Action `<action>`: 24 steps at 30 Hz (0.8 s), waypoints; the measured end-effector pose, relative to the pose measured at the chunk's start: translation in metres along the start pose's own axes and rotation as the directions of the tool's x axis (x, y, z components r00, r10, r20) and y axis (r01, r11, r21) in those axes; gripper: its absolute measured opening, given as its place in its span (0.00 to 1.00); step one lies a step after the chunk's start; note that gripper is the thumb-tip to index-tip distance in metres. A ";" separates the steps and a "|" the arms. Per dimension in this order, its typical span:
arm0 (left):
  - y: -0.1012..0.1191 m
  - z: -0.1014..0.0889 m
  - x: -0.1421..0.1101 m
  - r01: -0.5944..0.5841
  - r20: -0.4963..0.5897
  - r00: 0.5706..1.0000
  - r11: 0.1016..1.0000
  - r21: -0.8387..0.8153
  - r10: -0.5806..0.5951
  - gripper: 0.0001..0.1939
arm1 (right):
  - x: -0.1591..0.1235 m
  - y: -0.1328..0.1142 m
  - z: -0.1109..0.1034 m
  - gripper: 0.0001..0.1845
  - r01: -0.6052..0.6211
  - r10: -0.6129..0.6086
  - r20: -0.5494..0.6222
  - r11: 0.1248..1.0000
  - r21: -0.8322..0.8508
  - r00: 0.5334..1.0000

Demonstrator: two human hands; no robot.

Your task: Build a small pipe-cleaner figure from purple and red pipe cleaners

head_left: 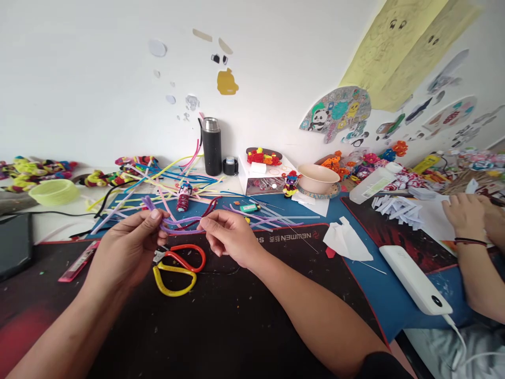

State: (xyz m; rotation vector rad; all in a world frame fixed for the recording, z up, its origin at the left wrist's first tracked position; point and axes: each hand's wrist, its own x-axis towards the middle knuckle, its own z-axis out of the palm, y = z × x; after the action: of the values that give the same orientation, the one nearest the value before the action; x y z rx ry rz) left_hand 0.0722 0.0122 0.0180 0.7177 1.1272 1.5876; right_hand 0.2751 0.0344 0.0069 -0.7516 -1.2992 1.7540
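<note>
Purple stems (185, 225), several but too overlapped to count, span your two hands above the black mat's far edge, left of its middle. Your left hand (132, 237) grasps their bunched end between thumb and fingers; your right hand (229, 239) pinches them at the other end. Beneath, on the mat (221, 326), lies one pair of scissors (159, 256), with one red handle and one yellow. One red case (79, 261) lies near the mat's far left corner.

Off the mat's right edge, one white power bank (416, 281) rests on the blue surface (394, 316), a cable at its near end. Past it, a person's two hands (465, 213) are at white paper.

Beyond the mat's far edge, many loose coloured stems (197, 181) crisscross around one small figure (184, 197). Farther back stand one black flask (212, 147), one cap (230, 166), one white box (252, 181) and one bowl (317, 179). The white wall (98, 79) carries two yellow sheets (386, 47), at upper right, and many cutouts.
</note>
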 end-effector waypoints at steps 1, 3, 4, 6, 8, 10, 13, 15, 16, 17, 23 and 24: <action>-0.001 0.000 0.001 -0.006 0.004 1.000 1.000 -0.008 0.006 0.26 | 0.000 0.000 0.000 0.21 -0.002 0.002 -0.004 1.000 0.001 1.000; -0.002 -0.001 0.002 -0.025 -0.002 1.000 0.999 -0.023 0.025 0.23 | 0.000 0.000 -0.001 0.21 -0.014 0.014 -0.015 1.000 0.006 1.000; -0.003 -0.002 0.002 -0.038 -0.012 0.999 0.999 -0.029 0.038 0.22 | 0.000 0.000 -0.001 0.21 -0.021 0.021 -0.020 1.000 0.005 1.000; -0.004 -0.002 0.003 -0.070 -0.041 0.997 0.997 -0.040 0.069 0.20 | 0.000 0.001 -0.001 0.21 -0.028 0.027 -0.023 1.000 -0.011 0.999; -0.004 -0.002 0.003 -0.103 -0.070 0.993 0.993 -0.049 0.100 0.19 | 0.000 0.003 -0.001 0.22 -0.033 0.033 -0.014 0.999 -0.020 0.999; -0.003 -0.001 0.001 -0.131 -0.081 0.989 0.990 -0.059 0.126 0.20 | 0.001 0.004 0.000 0.23 -0.049 0.049 -0.006 0.999 0.010 0.999; 0.000 0.000 -0.002 -0.122 -0.023 0.992 0.989 -0.083 0.120 0.22 | 0.003 0.006 0.000 0.23 -0.112 0.114 -0.016 0.990 0.087 0.993; 0.001 0.000 -0.002 -0.093 0.022 0.995 0.992 -0.085 0.095 0.21 | 0.004 0.007 -0.002 0.23 -0.149 0.154 -0.028 0.980 0.129 0.988; 0.001 0.000 -0.002 -0.083 0.030 0.996 0.993 -0.079 0.086 0.21 | 0.004 0.007 -0.003 0.23 -0.160 0.166 -0.030 0.976 0.146 0.986; 0.001 0.000 -0.003 -0.083 0.028 0.996 0.994 -0.071 0.085 0.20 | 0.005 0.007 -0.003 0.23 -0.164 0.171 -0.029 0.974 0.159 0.985; 0.003 0.002 -0.007 -0.172 -0.003 0.985 0.984 -0.037 0.172 0.22 | 0.004 0.008 -0.005 0.23 -0.179 0.181 0.010 0.966 0.185 0.984; 0.004 0.003 -0.009 -0.181 0.001 0.984 0.983 -0.033 0.181 0.22 | 0.004 0.008 -0.005 0.23 -0.182 0.184 0.008 0.965 0.189 0.983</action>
State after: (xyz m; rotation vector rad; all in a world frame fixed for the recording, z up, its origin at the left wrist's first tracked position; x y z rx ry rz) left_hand 0.0755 0.0047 0.0231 0.8198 1.0542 1.7519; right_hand 0.2748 0.0391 -0.0019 -0.7901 -1.0656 1.9870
